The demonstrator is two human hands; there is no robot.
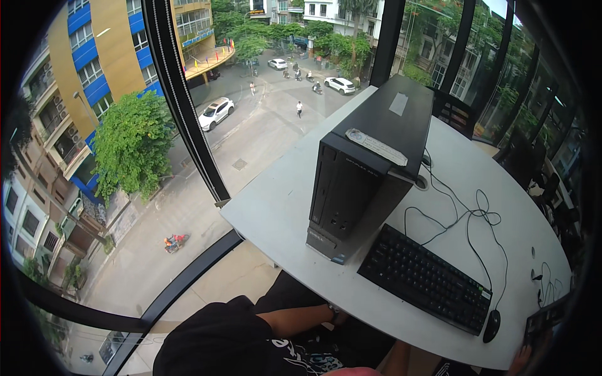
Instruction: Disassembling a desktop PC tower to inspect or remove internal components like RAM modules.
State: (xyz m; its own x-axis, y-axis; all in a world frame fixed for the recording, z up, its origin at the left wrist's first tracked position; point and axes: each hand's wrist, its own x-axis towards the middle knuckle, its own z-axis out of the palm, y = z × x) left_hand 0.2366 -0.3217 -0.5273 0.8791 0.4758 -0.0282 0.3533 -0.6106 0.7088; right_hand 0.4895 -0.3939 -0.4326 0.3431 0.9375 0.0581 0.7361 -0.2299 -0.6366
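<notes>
My left forearm (295, 319) reaches in from the lower edge, out of a black sleeve. A dark wristwatch (335, 312) sits at its wrist, by the desk's near edge, and the fingers are hidden there. Another bare forearm (398, 360), apparently my right, shows below the desk edge; its hand is out of sight. Nearest to both arms on the desk are a black desktop computer tower (357, 182), standing upright, and a black keyboard (426, 279) beside it. A black mouse (492, 326) lies at the keyboard's right end. Neither visible forearm touches these.
The pale curved desk (282, 216) bears loose black cables (483, 216) behind the keyboard. Part of a hand (520, 360), whose owner I cannot tell, is by a dark object at the far right. Black-framed windows (188, 100) overlook a street with cars and motorbikes.
</notes>
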